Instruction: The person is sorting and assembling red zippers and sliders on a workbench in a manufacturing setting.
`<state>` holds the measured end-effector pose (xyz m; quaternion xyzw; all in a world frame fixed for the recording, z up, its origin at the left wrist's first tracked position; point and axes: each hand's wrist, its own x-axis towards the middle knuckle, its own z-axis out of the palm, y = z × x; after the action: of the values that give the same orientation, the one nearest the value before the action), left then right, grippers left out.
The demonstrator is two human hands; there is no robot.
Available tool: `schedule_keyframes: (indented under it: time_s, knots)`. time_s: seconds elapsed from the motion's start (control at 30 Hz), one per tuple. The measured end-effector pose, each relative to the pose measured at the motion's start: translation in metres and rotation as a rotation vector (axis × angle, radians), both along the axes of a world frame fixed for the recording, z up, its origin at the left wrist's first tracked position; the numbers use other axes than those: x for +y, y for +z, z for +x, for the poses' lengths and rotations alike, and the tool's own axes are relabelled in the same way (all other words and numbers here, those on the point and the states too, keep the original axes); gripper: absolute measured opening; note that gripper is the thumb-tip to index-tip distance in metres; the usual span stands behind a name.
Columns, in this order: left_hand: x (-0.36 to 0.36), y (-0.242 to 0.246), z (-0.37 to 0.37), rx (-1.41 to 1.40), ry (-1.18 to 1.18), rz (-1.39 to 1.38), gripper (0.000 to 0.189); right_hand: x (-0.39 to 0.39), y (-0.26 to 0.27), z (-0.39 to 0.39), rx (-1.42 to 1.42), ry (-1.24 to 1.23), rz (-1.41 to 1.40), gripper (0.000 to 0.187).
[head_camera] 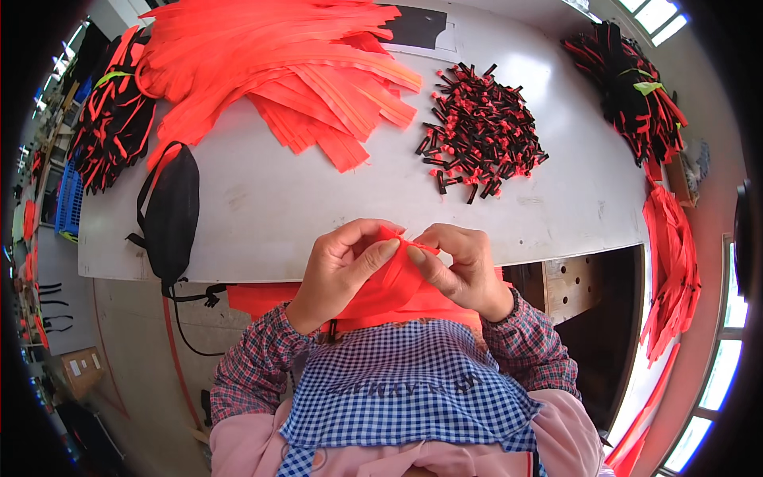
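Note:
Both hands meet at the table's near edge. My left hand (351, 265) pinches one end of a red-orange fabric strip (390, 280) between thumb and fingers. My right hand (462, 262) pinches the same end just beside it, the thumb tips close together. More of the red-orange fabric lies across my lap, over a blue checked apron (405, 381). Beyond the hands, on the table, is a heap of small black and red pieces (483, 131). A large pile of red-orange zipper strips (286, 71) lies at the back left.
The white table (268, 203) spans the view. A black pouch (173, 208) with cords hangs over its left front edge. Bundles of black and red strips lie at the left (116, 119) and right (632, 89). Red strips (670, 268) hang at the right side.

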<state>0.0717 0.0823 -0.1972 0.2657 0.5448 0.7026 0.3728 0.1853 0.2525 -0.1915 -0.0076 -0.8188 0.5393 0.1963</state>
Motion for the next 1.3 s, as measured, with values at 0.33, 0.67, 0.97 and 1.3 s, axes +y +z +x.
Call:
schedule_keyframes:
  time_s: [0.33,0.67,0.97,1.3]
  knots:
    - [0.007,-0.01,0.014,0.579,0.062,-0.113,0.012,0.0,-0.032,0.009,-0.008,0.079,-0.111,0.016]
    - [0.014,-0.014,0.022,1.095,0.198,-0.054,0.018,-0.014,-0.056,0.005,-0.188,0.128,-0.86,0.022]
    - [0.001,-0.011,0.002,0.645,0.202,-0.323,0.016,0.107,-0.119,-0.044,-0.056,-0.323,0.638,0.019]
    - [-0.009,-0.001,-0.014,0.753,0.158,-0.494,0.023,0.131,-0.123,-0.059,-0.052,-0.264,0.512,0.008]
